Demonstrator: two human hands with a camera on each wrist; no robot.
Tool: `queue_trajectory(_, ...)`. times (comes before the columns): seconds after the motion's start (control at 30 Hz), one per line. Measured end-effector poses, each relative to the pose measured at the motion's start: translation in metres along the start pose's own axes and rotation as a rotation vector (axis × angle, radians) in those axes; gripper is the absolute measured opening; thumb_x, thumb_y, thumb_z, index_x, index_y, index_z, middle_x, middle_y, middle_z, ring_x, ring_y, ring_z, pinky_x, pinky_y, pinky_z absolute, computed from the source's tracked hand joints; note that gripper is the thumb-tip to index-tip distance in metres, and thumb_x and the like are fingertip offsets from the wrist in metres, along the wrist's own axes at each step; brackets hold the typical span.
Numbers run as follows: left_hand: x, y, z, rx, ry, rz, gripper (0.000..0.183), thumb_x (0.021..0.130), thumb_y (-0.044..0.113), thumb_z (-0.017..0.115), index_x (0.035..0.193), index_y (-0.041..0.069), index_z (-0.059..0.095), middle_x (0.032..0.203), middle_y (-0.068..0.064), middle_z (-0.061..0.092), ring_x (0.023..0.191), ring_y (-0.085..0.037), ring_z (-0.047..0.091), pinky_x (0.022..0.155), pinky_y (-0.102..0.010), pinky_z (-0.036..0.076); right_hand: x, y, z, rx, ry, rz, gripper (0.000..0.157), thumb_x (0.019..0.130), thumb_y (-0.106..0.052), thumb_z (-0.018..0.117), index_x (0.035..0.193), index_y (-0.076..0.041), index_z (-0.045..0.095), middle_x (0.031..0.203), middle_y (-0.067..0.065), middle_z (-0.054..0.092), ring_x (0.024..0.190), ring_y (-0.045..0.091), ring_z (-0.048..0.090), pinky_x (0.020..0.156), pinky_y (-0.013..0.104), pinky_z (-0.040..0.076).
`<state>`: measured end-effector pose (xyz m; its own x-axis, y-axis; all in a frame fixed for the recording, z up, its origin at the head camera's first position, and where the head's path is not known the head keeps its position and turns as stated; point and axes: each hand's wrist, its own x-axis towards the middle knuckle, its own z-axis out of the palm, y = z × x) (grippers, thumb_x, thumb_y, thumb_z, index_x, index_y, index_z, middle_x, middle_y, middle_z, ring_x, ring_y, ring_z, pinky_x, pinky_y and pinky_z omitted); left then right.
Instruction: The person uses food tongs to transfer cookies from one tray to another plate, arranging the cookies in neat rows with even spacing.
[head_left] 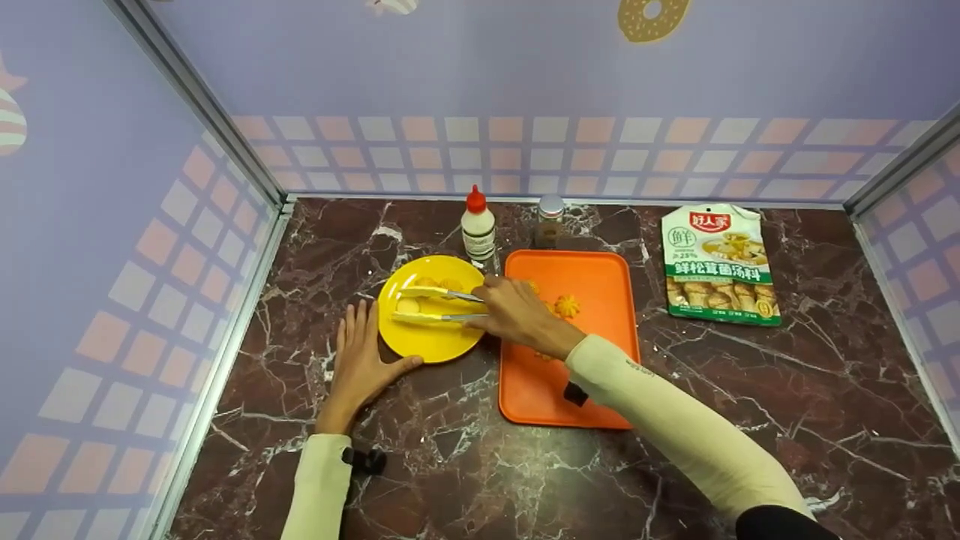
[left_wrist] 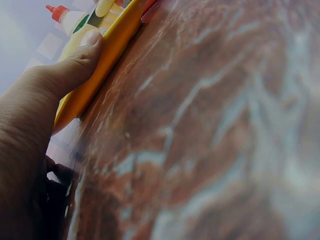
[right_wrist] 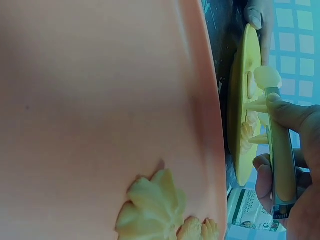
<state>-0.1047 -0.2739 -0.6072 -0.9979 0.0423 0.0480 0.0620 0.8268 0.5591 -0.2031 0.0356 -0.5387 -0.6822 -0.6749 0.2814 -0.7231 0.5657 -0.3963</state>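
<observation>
My right hand grips a pair of tongs with metal arms and pale yellow tips. The tips are spread apart over the yellow plate. On that plate lie several small cookies, one of them a plain pale round close to the tips. My left hand is at the plate's left side with fingers straight and spread; in the left wrist view its thumb rests against the rim. Beneath my right forearm, an orange tray bears flower-shaped cookies, some hidden by the hand.
Behind the plate stands a squeeze bottle with a red cap. A small jar with a grey lid is just behind the tray. At the right lies a green and white food pouch. Patterned walls border the marbled tabletop.
</observation>
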Motion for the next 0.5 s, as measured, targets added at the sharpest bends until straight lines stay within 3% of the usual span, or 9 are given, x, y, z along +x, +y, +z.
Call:
queue_trajectory(0.3,0.002,0.001,0.000,0.004,-0.005,0.000,0.140,0.081,0.071,0.086,0.176,0.001,0.011,0.183,-0.025,0.004,0.170,-0.043,-0.007,0.137,-0.056,-0.010,-0.013,0.006,-0.012,-0.026,0.035,-0.035,0.046,0.092,-0.038,0.093,0.114,0.001,0.081,0.095,0.014,0.072,0.073,0.026,0.070,0.062,0.042,0.063)
queue_trajectory(0.5,0.002,0.000,0.001,0.004,-0.006,0.001,0.141,0.081,0.070,0.087,0.176,0.001,0.010,0.183,-0.025,0.003,0.170,-0.043,-0.008,0.137,-0.055,-0.010,-0.025,0.014,-0.023,-0.012,0.053,-0.031,0.044,0.095,-0.035,0.091,0.116,0.002,0.081,0.093,0.014,0.071,0.069,0.024,0.067,0.059,0.041,0.061)
